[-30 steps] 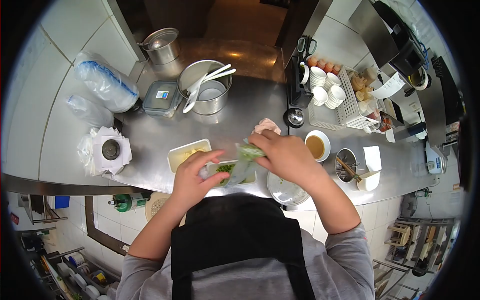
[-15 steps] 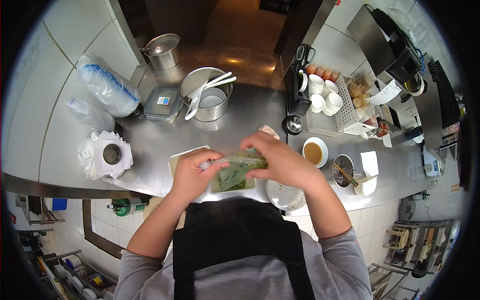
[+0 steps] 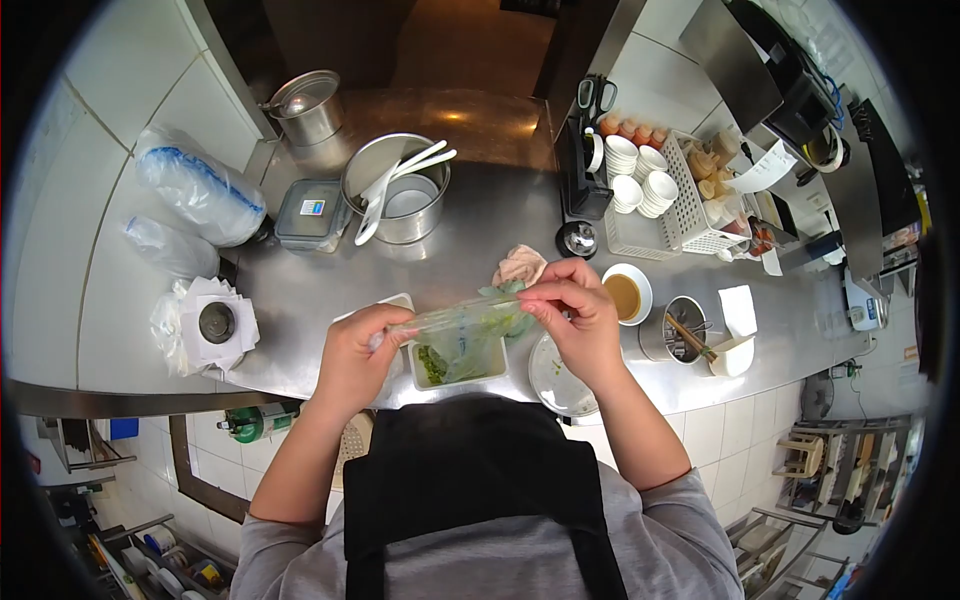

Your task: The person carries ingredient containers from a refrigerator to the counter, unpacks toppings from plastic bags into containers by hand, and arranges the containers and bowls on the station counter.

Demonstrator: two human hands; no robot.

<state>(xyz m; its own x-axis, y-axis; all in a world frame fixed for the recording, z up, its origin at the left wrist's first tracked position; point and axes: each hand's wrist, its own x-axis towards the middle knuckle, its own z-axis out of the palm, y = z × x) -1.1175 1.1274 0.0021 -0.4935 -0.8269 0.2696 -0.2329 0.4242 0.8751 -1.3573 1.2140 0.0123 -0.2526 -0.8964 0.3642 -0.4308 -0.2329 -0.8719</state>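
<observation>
A clear plastic bag (image 3: 455, 325) with green leafy bits in it is stretched between my hands. My left hand (image 3: 355, 350) pinches one end of it, and my right hand (image 3: 572, 312) pinches the other by the fingertips. Below the bag sits a white rectangular container (image 3: 465, 381) holding chopped green herbs (image 3: 432, 366); the bag partly covers it. Another pale container (image 3: 398, 303) shows behind my left hand. Under my right wrist lies a round whitish lid or plate (image 3: 562, 386) with green specks. A crumpled pinkish cloth (image 3: 520, 266) rests just beyond the bag.
To the right stand a bowl of brown sauce (image 3: 622, 297), a metal pot with utensils (image 3: 684, 342) and a call bell (image 3: 577, 239). Farther back are stacked small white cups (image 3: 626, 192) and a white basket (image 3: 706, 236). A steel pot with white-handled utensils (image 3: 412, 226) and a lidded container (image 3: 308, 236) stand back left.
My hands have moved apart, and the bag is now stretched out flatter between them. My right hand has shifted right and changed from a wide grasp to a fingertip pinch. More of the herbs shows.
</observation>
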